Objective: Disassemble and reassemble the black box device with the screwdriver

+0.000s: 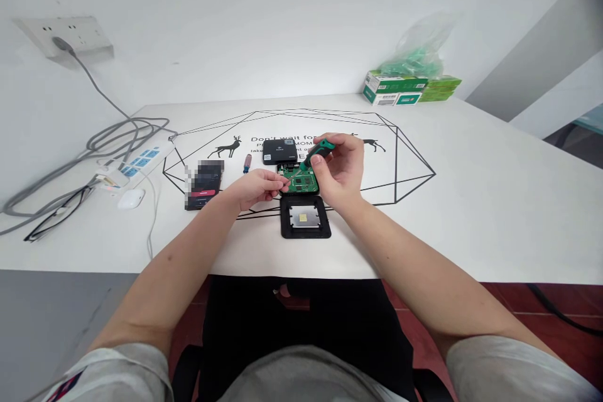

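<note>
My right hand (343, 166) is wrapped round a green and black screwdriver (319, 152), tilted with its thin shaft pointing down to the left. Below it lies a green circuit board (304, 183) in an open black case. The fingers of my left hand (261, 188) are pinched together at the board's left edge, close to the screwdriver's tip; what they hold is too small to make out. Nearer to me lies a black cover (305, 230) with a silver metal plate and a pale square pad. Behind the board rests a closed black box (279, 151).
Left of the board lie a small screwdriver (247, 163) and a phone (205, 184). Farther left are a power strip (148, 156), coiled grey cable (101, 144), a white mouse-shaped item (131, 199) and glasses (59, 217). Green and white boxes (394, 89) stand by the wall.
</note>
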The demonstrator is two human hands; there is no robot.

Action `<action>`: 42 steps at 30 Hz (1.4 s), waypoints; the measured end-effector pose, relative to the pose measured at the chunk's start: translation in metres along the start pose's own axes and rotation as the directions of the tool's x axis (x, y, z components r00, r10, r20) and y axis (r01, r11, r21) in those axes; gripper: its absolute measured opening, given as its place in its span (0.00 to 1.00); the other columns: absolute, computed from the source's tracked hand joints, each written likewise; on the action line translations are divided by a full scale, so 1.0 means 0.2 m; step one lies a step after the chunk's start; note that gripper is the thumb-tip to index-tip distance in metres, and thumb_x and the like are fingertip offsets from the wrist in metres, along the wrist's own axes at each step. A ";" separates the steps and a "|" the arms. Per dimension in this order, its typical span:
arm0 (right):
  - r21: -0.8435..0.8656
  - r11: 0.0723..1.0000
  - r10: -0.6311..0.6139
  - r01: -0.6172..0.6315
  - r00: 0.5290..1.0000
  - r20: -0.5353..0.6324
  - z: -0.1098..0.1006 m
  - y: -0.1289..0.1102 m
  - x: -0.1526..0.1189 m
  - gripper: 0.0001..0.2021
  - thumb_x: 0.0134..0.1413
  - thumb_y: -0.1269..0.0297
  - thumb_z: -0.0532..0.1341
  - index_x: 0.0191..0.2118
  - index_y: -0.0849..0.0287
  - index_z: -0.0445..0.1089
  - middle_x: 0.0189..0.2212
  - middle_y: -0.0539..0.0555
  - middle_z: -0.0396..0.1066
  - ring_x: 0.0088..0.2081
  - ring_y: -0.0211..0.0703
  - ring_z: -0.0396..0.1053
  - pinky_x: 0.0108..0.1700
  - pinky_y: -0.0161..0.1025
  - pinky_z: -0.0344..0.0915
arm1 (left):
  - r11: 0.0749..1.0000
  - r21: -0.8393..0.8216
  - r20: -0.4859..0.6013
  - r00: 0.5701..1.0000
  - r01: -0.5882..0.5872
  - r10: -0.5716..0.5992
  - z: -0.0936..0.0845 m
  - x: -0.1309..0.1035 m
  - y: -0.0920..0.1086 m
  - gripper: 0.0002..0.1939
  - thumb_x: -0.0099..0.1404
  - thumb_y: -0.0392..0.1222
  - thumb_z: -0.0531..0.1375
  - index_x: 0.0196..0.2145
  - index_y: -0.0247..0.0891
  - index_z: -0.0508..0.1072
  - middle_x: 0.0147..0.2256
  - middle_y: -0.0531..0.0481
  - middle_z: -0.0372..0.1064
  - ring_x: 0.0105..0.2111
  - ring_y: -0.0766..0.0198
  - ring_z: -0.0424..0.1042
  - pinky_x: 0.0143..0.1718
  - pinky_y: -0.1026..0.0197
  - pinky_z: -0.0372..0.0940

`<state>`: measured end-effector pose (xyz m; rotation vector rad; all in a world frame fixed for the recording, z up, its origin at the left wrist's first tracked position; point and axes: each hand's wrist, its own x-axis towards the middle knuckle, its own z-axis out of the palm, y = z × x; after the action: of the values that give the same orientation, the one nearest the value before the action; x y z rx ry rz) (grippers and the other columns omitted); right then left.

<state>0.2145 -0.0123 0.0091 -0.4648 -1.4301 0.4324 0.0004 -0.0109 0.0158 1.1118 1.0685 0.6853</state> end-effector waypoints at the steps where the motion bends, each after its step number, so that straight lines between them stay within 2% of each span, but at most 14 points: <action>1: 0.005 1.000 0.002 -0.002 1.000 0.010 0.00 0.00 0.00 0.18 0.69 0.46 0.67 0.56 0.43 0.63 0.51 0.55 0.72 0.49 0.51 0.77 0.48 0.54 0.79 | 1.000 0.027 -0.011 1.000 -0.013 0.013 0.01 0.00 0.00 0.07 0.61 0.32 0.75 0.39 0.32 0.86 0.36 0.44 0.80 0.28 0.70 0.67 0.31 0.64 0.62; 6: 0.020 0.999 0.028 -0.028 1.000 0.013 -0.01 0.00 0.00 0.18 0.69 0.47 0.67 0.56 0.43 0.64 0.51 0.55 0.73 0.49 0.51 0.77 0.48 0.54 0.79 | 0.975 0.210 -0.032 0.996 -0.076 0.084 0.04 -0.03 0.01 0.07 0.63 0.28 0.70 0.37 0.36 0.84 0.35 0.45 0.82 0.32 0.65 0.73 0.35 0.61 0.65; 11: -0.002 0.999 0.051 -0.051 0.999 0.011 -0.01 -0.02 0.00 0.19 0.68 0.44 0.67 0.55 0.44 0.64 0.49 0.55 0.74 0.49 0.51 0.78 0.47 0.54 0.79 | 0.922 0.352 0.051 0.987 -0.161 0.152 0.06 -0.05 0.00 0.09 0.64 0.29 0.69 0.39 0.40 0.83 0.34 0.47 0.83 0.40 0.58 0.80 0.46 0.56 0.70; 15: 0.010 1.000 0.017 -0.017 1.000 0.026 -0.01 -0.03 -0.01 0.17 0.69 0.47 0.67 0.56 0.44 0.66 0.48 0.55 0.74 0.49 0.50 0.78 0.47 0.53 0.80 | 0.822 0.513 0.141 0.969 -0.249 0.205 0.06 -0.06 0.01 0.04 0.66 0.33 0.68 0.36 0.40 0.83 0.36 0.46 0.83 0.40 0.55 0.81 0.46 0.54 0.71; 20: 0.051 0.997 -0.072 0.066 0.990 0.119 -0.02 -0.02 -0.02 0.15 0.69 0.55 0.66 0.56 0.47 0.67 0.47 0.55 0.76 0.45 0.47 0.79 0.40 0.47 0.79 | 0.616 0.670 0.354 0.907 -0.415 0.227 0.06 -0.08 0.02 0.05 0.68 0.32 0.66 0.36 0.40 0.81 0.40 0.49 0.80 0.41 0.57 0.77 0.46 0.56 0.71; 24: 0.060 0.985 -0.170 0.160 0.959 0.226 -0.02 -0.04 -0.03 0.16 0.66 0.63 0.66 0.57 0.48 0.69 0.45 0.55 0.76 0.45 0.48 0.80 0.37 0.44 0.78 | 0.551 0.627 0.526 0.821 -0.551 0.221 0.07 -0.08 -0.01 0.08 0.68 0.29 0.65 0.37 0.39 0.82 0.45 0.47 0.76 0.45 0.57 0.77 0.49 0.56 0.73; 27: 0.076 0.976 -0.217 0.204 0.939 0.268 -0.01 -0.06 -0.04 0.19 0.64 0.67 0.65 0.58 0.48 0.70 0.44 0.54 0.76 0.42 0.47 0.79 0.37 0.44 0.78 | 0.551 0.587 0.590 0.780 -0.593 0.210 0.07 -0.07 -0.03 0.09 0.69 0.29 0.65 0.40 0.39 0.83 0.44 0.46 0.77 0.46 0.57 0.78 0.49 0.56 0.74; 30: 0.106 0.969 -0.242 0.222 0.933 0.264 0.00 -0.06 -0.04 0.20 0.63 0.69 0.65 0.59 0.48 0.70 0.44 0.54 0.77 0.42 0.46 0.79 0.38 0.44 0.78 | 0.584 0.565 0.609 0.772 -0.583 0.181 0.06 -0.06 -0.05 0.08 0.70 0.30 0.65 0.41 0.40 0.84 0.43 0.46 0.79 0.45 0.56 0.79 0.49 0.55 0.74; 37: 0.044 0.958 -0.283 0.283 0.912 0.297 0.01 -0.07 -0.04 0.20 0.63 0.66 0.68 0.58 0.47 0.71 0.44 0.54 0.77 0.40 0.46 0.76 0.37 0.44 0.77 | 0.620 0.495 0.636 0.740 -0.608 0.219 0.08 -0.07 -0.03 0.09 0.67 0.27 0.65 0.39 0.39 0.82 0.39 0.46 0.81 0.42 0.56 0.79 0.46 0.55 0.75; 40: 0.022 0.943 -0.322 0.331 0.896 0.305 0.01 -0.09 -0.03 0.21 0.61 0.62 0.73 0.57 0.46 0.72 0.39 0.52 0.75 0.38 0.45 0.74 0.36 0.43 0.75 | 0.625 0.515 0.628 0.754 -0.587 0.191 0.09 -0.08 -0.02 0.09 0.67 0.27 0.64 0.38 0.39 0.81 0.42 0.47 0.81 0.42 0.56 0.79 0.45 0.55 0.75; 42: 0.041 0.935 -0.348 0.353 0.888 0.299 0.01 -0.11 -0.01 0.20 0.62 0.61 0.72 0.57 0.47 0.73 0.37 0.51 0.74 0.37 0.44 0.72 0.35 0.43 0.73 | 0.617 0.545 0.610 0.773 -0.567 0.171 0.09 -0.09 -0.01 0.09 0.67 0.27 0.65 0.39 0.39 0.80 0.43 0.48 0.80 0.42 0.57 0.78 0.45 0.55 0.74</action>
<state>0.2127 -0.0322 0.0189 -0.1436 -1.7752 0.2039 0.0114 -0.0335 0.0214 2.1277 0.6080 0.2374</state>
